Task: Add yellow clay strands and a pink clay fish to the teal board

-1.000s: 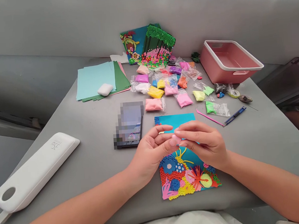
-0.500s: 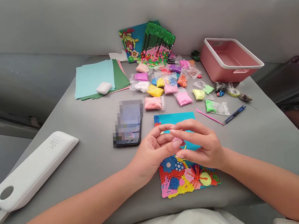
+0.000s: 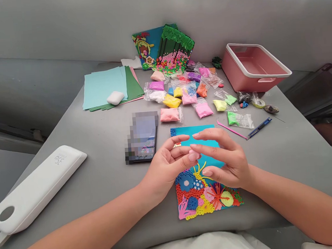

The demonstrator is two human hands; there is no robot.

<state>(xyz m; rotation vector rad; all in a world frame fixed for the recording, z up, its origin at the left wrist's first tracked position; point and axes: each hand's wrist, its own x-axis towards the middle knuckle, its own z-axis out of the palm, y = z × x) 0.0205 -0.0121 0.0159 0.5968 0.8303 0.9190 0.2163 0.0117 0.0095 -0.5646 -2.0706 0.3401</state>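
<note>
Pink clay (image 3: 195,153), one lump, sits pinched in the left hand (image 3: 169,166), thumb against curved fingers, above one decorated board (image 3: 196,131); the right hand (image 3: 231,158) arches loosely open alongside, fingertip contact unclear. Two decorated panels (image 3: 174,48) stand behind.

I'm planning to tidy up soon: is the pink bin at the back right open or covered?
Open: the pink bin has no lid across its top, and its inside walls are visible.

On our table (image 3: 105,151) we have the board (image 3: 197,186) in front of us, the phone (image 3: 144,137) to its left, the cutter (image 3: 259,128) to its right, clay bags (image 3: 189,98) behind it, and the basket (image 3: 235,72) behind the cutter.
</note>
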